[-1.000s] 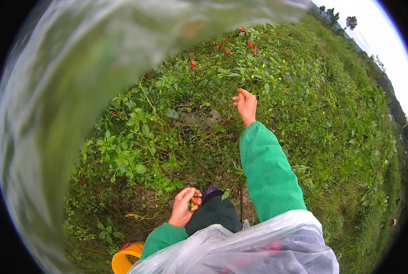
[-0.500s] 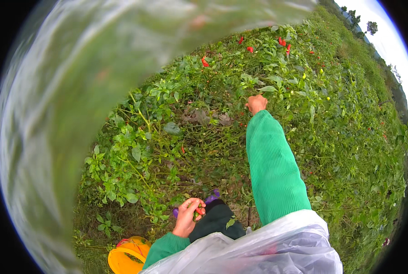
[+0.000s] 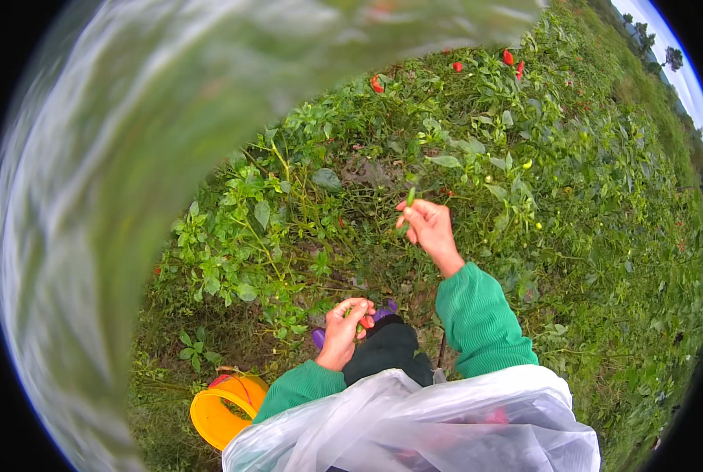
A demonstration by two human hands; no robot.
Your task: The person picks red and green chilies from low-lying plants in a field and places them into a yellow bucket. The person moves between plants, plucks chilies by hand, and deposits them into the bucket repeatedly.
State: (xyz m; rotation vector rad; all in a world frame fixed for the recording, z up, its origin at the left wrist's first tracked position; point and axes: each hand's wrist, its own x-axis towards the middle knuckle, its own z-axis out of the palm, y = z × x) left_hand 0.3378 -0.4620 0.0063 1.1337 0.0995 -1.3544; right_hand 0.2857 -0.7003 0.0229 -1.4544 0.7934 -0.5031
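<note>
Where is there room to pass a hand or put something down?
A hand might pass through the gap between the left hand and right hand. For setting down, the sparser ground between the leafy plants and yellow bucket looks likeliest, though weedy. Right of the right sleeve, foliage crowds thickly.

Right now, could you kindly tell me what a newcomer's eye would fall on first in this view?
Probably the blurred, whitish film curving across the upper left, or the yellow container at lower left. Near the middle, above a green sleeve, the right hand pinches a green pepper. Lower and further left, the left hand holds red and green peppers.
</note>
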